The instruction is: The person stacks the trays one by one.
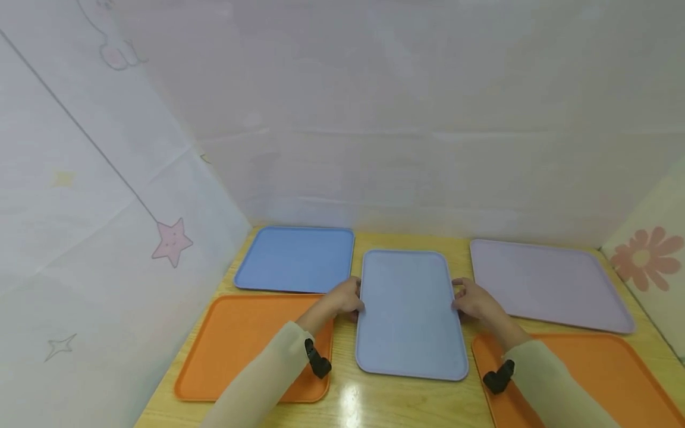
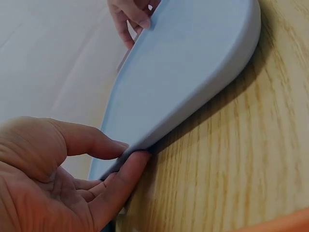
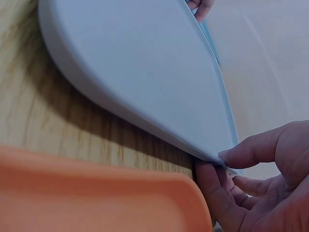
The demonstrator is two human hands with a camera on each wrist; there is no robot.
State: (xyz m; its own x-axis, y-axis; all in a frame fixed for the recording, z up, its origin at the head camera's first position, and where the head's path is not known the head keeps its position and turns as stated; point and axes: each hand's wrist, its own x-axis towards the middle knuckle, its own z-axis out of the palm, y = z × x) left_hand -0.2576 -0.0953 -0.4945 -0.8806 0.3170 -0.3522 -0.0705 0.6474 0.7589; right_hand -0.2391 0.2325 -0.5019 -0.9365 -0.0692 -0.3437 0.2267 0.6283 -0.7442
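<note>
A pale blue-grey tray (image 1: 411, 315) with rounded corners lies lengthwise in the middle of the table. My left hand (image 1: 346, 297) pinches its left rim, thumb on top and fingers at the underside, as the left wrist view shows. On the opposite side my right hand (image 1: 473, 300) pinches the right rim in the same way. In the right wrist view the right thumb (image 3: 251, 149) presses the tray's edge. A dark shadow runs under the rim in both wrist views; whether the whole tray is off the table cannot be told.
A blue tray (image 1: 297, 258) lies at the back left, an orange tray (image 1: 241, 345) in front of it. A lilac tray (image 1: 551, 282) is at the back right, with another orange tray (image 1: 594, 368) nearer. White cloth walls (image 1: 374, 119) enclose the wooden table (image 1: 396, 401).
</note>
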